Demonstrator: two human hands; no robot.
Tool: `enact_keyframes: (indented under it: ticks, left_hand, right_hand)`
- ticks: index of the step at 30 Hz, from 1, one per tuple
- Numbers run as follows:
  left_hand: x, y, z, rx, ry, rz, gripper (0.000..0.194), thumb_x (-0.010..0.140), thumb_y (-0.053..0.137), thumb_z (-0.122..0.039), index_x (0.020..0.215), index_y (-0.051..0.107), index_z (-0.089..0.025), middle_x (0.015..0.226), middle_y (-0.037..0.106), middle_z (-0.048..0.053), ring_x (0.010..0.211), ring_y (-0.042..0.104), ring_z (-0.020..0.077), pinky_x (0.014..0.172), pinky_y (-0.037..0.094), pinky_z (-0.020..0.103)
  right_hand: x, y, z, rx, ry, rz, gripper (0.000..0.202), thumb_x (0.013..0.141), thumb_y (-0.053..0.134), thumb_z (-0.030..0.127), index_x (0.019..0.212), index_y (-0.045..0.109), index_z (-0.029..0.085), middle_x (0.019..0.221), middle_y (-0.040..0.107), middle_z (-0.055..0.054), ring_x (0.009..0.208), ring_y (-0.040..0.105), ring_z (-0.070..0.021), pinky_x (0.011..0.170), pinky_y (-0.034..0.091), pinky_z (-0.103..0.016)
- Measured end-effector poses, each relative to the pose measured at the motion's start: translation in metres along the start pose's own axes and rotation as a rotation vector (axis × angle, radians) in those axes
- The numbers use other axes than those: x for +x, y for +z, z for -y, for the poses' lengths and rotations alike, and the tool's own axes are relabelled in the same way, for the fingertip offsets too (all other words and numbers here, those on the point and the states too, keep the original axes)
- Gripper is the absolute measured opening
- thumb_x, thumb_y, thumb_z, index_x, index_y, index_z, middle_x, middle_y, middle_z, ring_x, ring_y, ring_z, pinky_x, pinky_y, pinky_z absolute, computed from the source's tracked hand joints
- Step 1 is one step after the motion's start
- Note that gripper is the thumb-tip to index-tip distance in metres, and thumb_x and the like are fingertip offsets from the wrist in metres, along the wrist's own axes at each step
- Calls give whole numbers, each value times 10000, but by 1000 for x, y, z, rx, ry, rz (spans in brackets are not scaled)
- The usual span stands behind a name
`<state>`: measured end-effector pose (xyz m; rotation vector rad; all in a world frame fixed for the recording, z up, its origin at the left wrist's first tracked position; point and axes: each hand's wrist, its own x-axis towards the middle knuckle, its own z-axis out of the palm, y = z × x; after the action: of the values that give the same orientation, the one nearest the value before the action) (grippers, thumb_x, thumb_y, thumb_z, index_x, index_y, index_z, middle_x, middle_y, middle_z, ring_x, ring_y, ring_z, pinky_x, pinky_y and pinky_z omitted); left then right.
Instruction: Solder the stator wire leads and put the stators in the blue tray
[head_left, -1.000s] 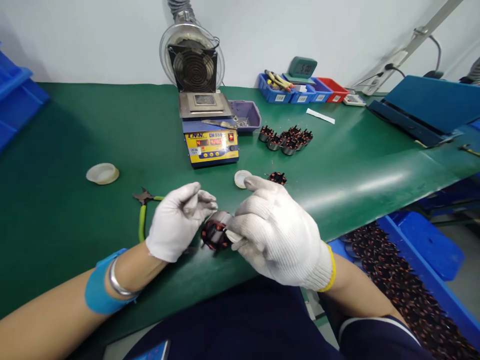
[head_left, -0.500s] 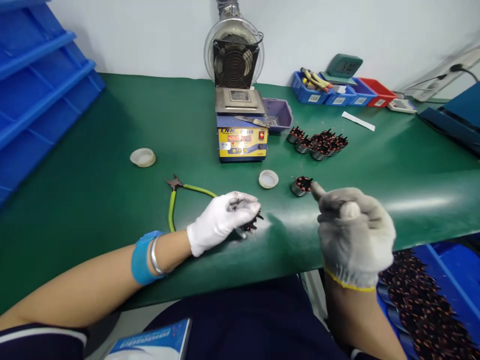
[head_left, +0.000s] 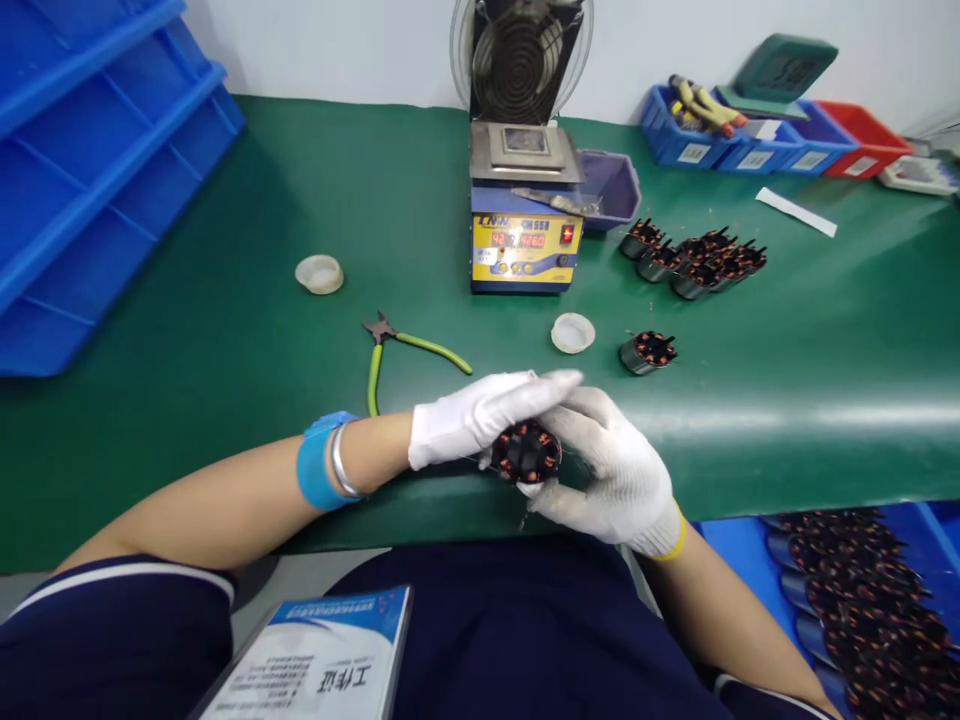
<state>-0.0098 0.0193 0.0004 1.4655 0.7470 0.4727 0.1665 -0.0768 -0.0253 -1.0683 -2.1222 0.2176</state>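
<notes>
Between my two white-gloved hands is a motor stator (head_left: 527, 452) with a black top and copper windings, held just over the table's front edge. My left hand (head_left: 487, 415) grips it from the left and above, its fingers partly hidden behind the part. From the right, my right hand (head_left: 611, 470) closes its thumb and fingers around the same stator. Another stator (head_left: 646, 353) stands on the green table beyond my right hand. Green-handled cutting pliers (head_left: 382, 330) lie with handles spread, near my left wrist.
A yellow-fronted solder pot (head_left: 525, 250) stands at the back, beside a purple tray (head_left: 634, 185). Several stators (head_left: 697, 262) cluster to its right. Two white caps (head_left: 573, 333) lie on the table. A blue bin of stators (head_left: 735, 550) sits below right; blue stacked trays (head_left: 112, 200) stand left.
My right hand has come left from the table's right side and taken hold of the stator together with my left hand. The head view has shifted, so the table items appear farther right.
</notes>
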Motion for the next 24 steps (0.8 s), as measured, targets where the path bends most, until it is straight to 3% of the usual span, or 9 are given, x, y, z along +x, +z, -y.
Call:
enact_keyframes:
  ticks: [2, 5, 9, 10, 14, 15, 17, 20, 24]
  left_hand:
    - [0, -4, -4, 115, 63, 58, 365, 804, 721, -556, 792, 627, -203, 709, 633, -18, 669, 580, 156, 636, 511, 278]
    - [-3, -9, -8, 223, 137, -22, 321, 831, 668, -469, 683, 545, -213, 593, 511, -46, 554, 443, 108, 542, 398, 245]
    - [-11, -17, -18, 221, 5, 388, 303, 788, 680, -393, 585, 540, -218, 528, 501, -35, 500, 411, 101, 489, 360, 245]
    - [-12, -19, -20, 197, -6, 402, 343, 766, 700, -387, 546, 494, -222, 503, 467, -37, 483, 384, 96, 472, 344, 246]
    - [-8, -10, -17, 57, 109, -134, 387, 616, 801, -419, 641, 467, -225, 604, 470, -50, 510, 389, 77, 485, 358, 235]
    - [-6, -5, -14, 37, 84, -165, 403, 573, 824, -432, 730, 520, -219, 655, 521, -46, 523, 429, 81, 492, 379, 232]
    - [-4, 6, -7, 18, -50, -25, 446, 589, 817, -477, 839, 561, -210, 683, 587, -38, 522, 484, 93, 487, 401, 228]
    - [-9, 14, -2, 0, -196, 157, 352, 786, 690, -510, 721, 517, -211, 557, 557, -47, 442, 475, 90, 444, 381, 214]
    - [-24, -2, -13, -118, -182, 348, 316, 816, 699, -421, 652, 543, -200, 537, 612, -12, 387, 477, 93, 400, 388, 215]
  right_hand:
    - [-2, -6, -1, -101, 7, -52, 645, 878, 723, 347, 1468, 483, 240, 1255, 625, -155, 1179, 652, -291, 950, 614, -423]
    - [-7, -14, -4, -235, 57, -136, 693, 853, 767, 376, 1475, 482, 267, 1183, 644, -137, 1106, 659, -296, 903, 620, -431]
    - [-13, -20, -8, -341, 122, -231, 730, 817, 805, 366, 1470, 486, 301, 1181, 629, -124, 1098, 639, -310, 925, 604, -470]
    - [-13, -21, -8, -355, 135, -252, 723, 812, 809, 366, 1459, 493, 302, 1176, 623, -123, 1091, 635, -309, 928, 601, -474]
    - [-14, -21, -6, -430, 158, -311, 686, 819, 800, 377, 1431, 500, 300, 1144, 618, -121, 1065, 626, -305, 916, 595, -461]
    - [-13, -20, -5, -457, 150, -311, 691, 829, 788, 385, 1444, 485, 296, 1144, 620, -126, 1059, 626, -304, 910, 594, -459]
    - [-12, -18, -5, -520, 123, -304, 715, 853, 756, 403, 1484, 443, 277, 1136, 627, -132, 1037, 633, -300, 889, 592, -458]
    - [-12, -15, -7, -559, 79, -282, 709, 882, 724, 405, 1501, 424, 234, 1088, 640, -114, 978, 648, -272, 830, 591, -427]
    - [-15, -17, -12, -567, 114, -307, 672, 866, 742, 396, 1463, 485, 224, 1089, 634, -108, 988, 642, -261, 819, 582, -417]
